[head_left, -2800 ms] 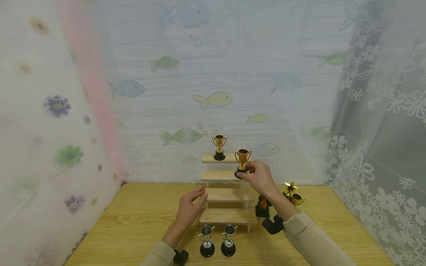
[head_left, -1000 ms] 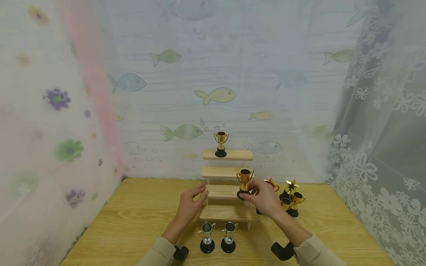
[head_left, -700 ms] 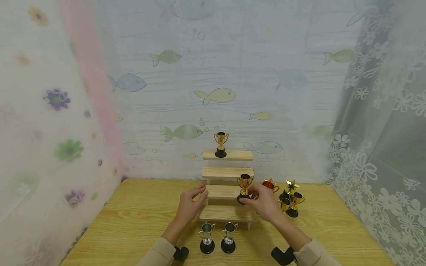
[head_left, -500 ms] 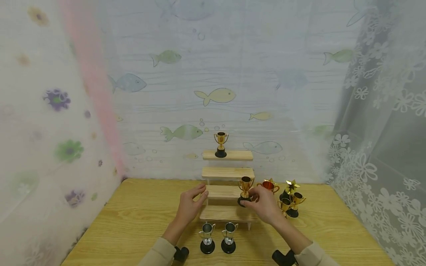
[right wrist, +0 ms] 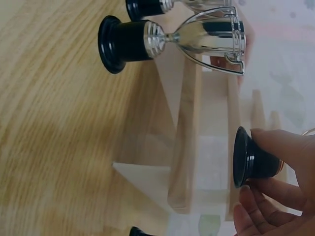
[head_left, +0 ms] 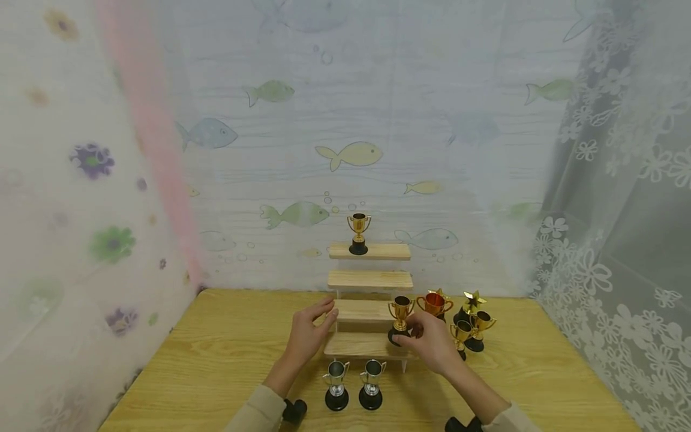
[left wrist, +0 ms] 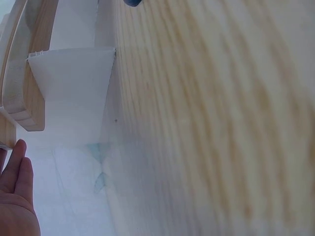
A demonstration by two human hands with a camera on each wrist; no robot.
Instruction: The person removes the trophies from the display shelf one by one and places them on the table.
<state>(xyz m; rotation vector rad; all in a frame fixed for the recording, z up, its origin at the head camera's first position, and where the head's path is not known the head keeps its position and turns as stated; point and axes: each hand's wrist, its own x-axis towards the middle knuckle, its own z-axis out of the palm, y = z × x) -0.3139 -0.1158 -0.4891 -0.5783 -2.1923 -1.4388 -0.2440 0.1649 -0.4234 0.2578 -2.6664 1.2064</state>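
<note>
My right hand [head_left: 436, 347] pinches a small gold trophy cup [head_left: 401, 311] by its black base [right wrist: 261, 160]. The trophy is upright in front of the right side of the lower steps of a wooden tiered stand [head_left: 372, 345]. In the right wrist view a gap shows between the base and the stand's boards. At the stand's left side is my left hand [head_left: 308, 330], its fingers straight, with fingertips at the end of a middle step; firm contact cannot be told. Another gold trophy [head_left: 358, 231] stands on the top step, left of its middle.
Two silver trophies [head_left: 370, 384] stand on the wooden table [head_left: 216, 354] before the stand. Right of it cluster several gold trophies [head_left: 477, 330], one with a star top [head_left: 472, 302], and a red-bowled cup [head_left: 434, 303]. A fish-patterned curtain [head_left: 302, 150] hangs behind.
My right hand has brought the gold trophy down from the upper steps to the lower ones, uncovering the red-bowled cup. My left hand stays beside the stand.
</note>
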